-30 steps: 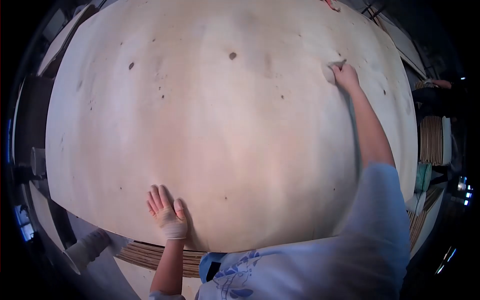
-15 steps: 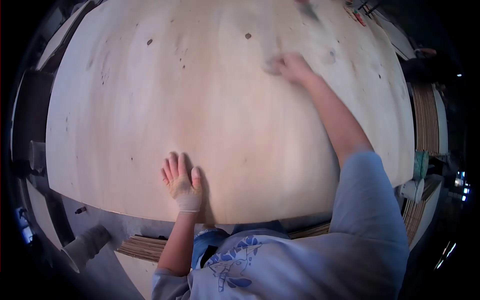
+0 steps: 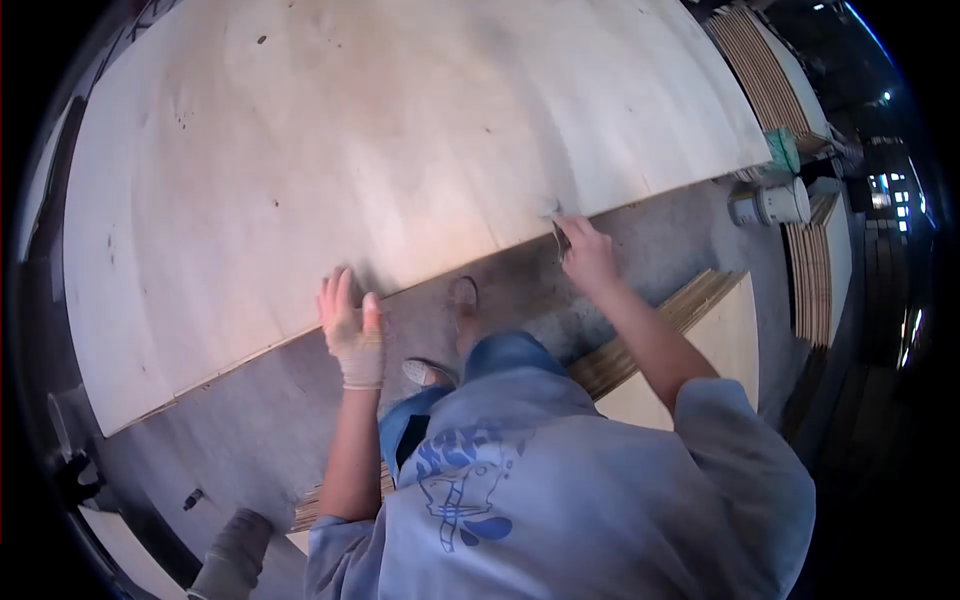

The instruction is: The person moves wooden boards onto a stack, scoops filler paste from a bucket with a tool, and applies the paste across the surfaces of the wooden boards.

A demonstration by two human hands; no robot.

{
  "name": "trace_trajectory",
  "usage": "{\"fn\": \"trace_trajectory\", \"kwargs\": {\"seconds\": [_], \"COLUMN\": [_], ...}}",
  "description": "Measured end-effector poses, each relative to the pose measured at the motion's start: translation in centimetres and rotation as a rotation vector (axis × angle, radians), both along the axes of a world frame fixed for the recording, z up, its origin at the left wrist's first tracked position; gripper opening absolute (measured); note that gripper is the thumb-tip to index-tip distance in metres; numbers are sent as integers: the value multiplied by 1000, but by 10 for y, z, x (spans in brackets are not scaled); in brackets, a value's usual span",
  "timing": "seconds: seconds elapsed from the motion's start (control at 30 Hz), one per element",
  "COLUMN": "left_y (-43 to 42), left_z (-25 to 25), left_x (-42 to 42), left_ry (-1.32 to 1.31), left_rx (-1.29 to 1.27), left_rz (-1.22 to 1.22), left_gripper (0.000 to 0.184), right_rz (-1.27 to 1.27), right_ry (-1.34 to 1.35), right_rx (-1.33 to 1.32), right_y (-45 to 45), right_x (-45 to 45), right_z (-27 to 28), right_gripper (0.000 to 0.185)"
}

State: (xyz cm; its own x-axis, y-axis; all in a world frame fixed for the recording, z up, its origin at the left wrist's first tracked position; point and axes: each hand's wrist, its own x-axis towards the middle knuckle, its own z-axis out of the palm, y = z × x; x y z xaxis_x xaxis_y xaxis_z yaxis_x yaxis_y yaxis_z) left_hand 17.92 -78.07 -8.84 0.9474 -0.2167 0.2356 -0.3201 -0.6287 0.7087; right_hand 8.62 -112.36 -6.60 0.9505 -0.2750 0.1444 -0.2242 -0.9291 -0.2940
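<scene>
A large pale plywood sheet with knots and dark marks lies in front of me. My left hand, in a fingerless-looking glove, rests on its near edge, fingers stretched out and thumb apart. Farther right along that edge, my right hand is bare and closed around a small thin tool that looks like a scraper. The tool's tip is at the sheet's edge; blur and my fingers hide part of it.
Stacks of plywood stand at the right, with another stack behind my right arm. A white bucket is near the sheet's right corner. A grey cylindrical container and a small dark object are on the floor at lower left.
My right hand has come back from the middle of the sheet to its near edge. The view has turned and shifted, showing more floor. My left hand stays at the near edge.
</scene>
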Motion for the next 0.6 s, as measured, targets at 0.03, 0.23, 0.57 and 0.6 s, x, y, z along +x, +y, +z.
{"fn": "trace_trajectory", "kwargs": {"seconds": [0.03,0.23,0.57,0.6], "left_y": [17,65,36,38], "left_z": [-4,1,-14,-14], "left_x": [-5,24,212,226], "left_ry": [-11,-84,-248,-253], "left_rx": [13,3,354,405], "left_rz": [8,52,46,62], "left_gripper": [42,42,50,49], "right_rz": [10,-409,-333,-350], "right_ry": [-10,46,-84,-153], "right_rx": [6,-102,1035,1091], "right_y": [-4,-31,16,6], "right_x": [-4,24,205,250], "right_z": [-4,-17,-8,0], "right_gripper": [37,32,26,25]}}
